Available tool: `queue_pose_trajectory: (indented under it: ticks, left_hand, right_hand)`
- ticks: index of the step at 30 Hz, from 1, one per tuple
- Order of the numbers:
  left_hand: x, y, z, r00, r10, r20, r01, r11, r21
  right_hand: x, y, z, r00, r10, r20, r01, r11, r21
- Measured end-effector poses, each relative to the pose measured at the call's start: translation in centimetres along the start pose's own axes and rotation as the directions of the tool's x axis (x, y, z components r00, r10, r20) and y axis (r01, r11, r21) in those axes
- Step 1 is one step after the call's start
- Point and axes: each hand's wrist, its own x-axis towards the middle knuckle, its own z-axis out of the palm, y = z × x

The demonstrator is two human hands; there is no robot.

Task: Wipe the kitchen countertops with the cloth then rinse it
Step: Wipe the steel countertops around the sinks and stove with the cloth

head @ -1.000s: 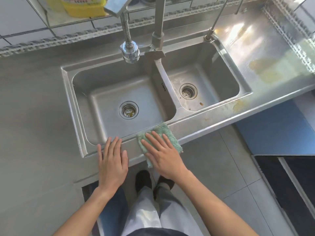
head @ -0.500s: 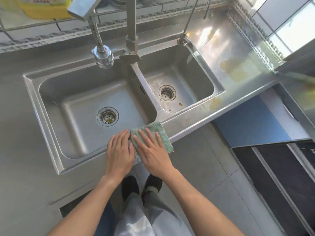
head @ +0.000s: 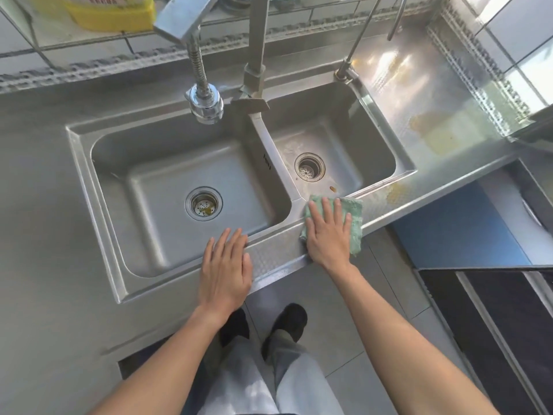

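Note:
A pale green cloth [head: 354,218] lies flat on the steel counter's front rim [head: 278,259], just in front of the divider between the two basins. My right hand [head: 327,232] presses flat on the cloth with fingers spread, covering most of it. My left hand [head: 226,269] rests palm-down on the same rim to the left, by the large left basin [head: 167,202], holding nothing. The small right basin [head: 344,151] has brownish residue near its drain. Yellowish stains mark the countertop [head: 434,136] to the right of the sink.
A pull-down faucet head [head: 205,101] hangs over the left basin, and a thin second tap [head: 359,40] stands at the back right. A yellow bottle [head: 110,10] sits on the wall shelf. A plain counter [head: 33,235] stretches left. Below are floor tiles and my feet.
My right hand has slid the cloth to the right along the front rim, away from my left hand. The hands were touching half a second ago and are now apart.

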Motion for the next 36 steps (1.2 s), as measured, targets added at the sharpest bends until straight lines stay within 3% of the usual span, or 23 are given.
queue_pose_trajectory:
  ticks: [5, 10, 14, 17, 19, 20, 22, 24, 26, 29, 32, 36]
  left_hand:
    - [0.0, -0.2, 0.1, 1.0, -0.006, -0.002, 0.006, 1.0, -0.003]
    - [-0.1, -0.2, 0.2, 0.999, -0.035, -0.006, 0.035, 0.998, -0.049]
    - [-0.2, 0.3, 0.0, 0.998, -0.054, -0.014, 0.053, 0.994, -0.093]
    - [0.4, 1.8, 0.2, 0.998, -0.062, -0.026, 0.059, 0.992, -0.114]
    - [1.2, 3.6, 0.7, 0.999, -0.024, -0.026, 0.021, 0.994, -0.11]
    - [1.6, 4.6, 1.0, 1.0, 0.001, -0.021, -0.003, 0.994, -0.107]
    - [2.6, 6.6, 1.6, 0.999, 0.044, -0.01, -0.045, 0.995, -0.094]
    - [3.8, 8.5, 2.1, 0.996, 0.085, -0.005, -0.085, 0.994, -0.068]
    - [5.0, 10.3, 2.7, 0.988, 0.152, -0.006, -0.152, 0.988, -0.034]
    - [6.7, 12.4, 3.7, 0.981, 0.196, -0.013, -0.196, 0.98, -0.016]
    - [8.4, 14.6, 5.0, 0.993, 0.108, -0.044, -0.111, 0.991, -0.081]
    - [9.3, 16.3, 7.1, 0.996, 0.031, -0.085, -0.035, 0.998, -0.045]
  right_hand:
    - [-4.8, -5.0, 3.1, 0.91, -0.412, 0.034, 0.414, 0.908, -0.069]
    - [-5.8, 0.6, 2.1, 0.79, -0.609, 0.077, 0.613, 0.788, -0.057]
    - [-3.4, 7.4, -0.4, 0.868, -0.496, 0.026, 0.497, 0.866, -0.056]
    - [-1.6, 7.9, -0.7, 0.971, -0.221, -0.088, 0.222, 0.975, 0.001]
    - [-1.1, 4.9, 0.0, 0.989, -0.046, -0.142, 0.056, 0.996, 0.066]
    - [-1.4, 3.4, 0.6, 0.988, -0.04, -0.149, 0.053, 0.995, 0.081]
    - [-2.8, 2.1, 1.8, 0.965, -0.225, -0.134, 0.234, 0.97, 0.059]
    - [-4.2, 4.0, 2.1, 0.883, -0.459, -0.099, 0.462, 0.887, 0.002]
    - [-4.4, 7.7, 1.6, 0.828, -0.553, -0.092, 0.556, 0.831, 0.006]
    - [-3.3, 13.4, 0.3, 0.856, -0.506, -0.106, 0.506, 0.862, -0.026]
    - [-0.5, 17.2, -1.7, 0.923, -0.374, -0.096, 0.372, 0.927, -0.041]
    - [1.9, 14.4, -2.5, 0.973, -0.16, -0.164, 0.168, 0.985, 0.032]
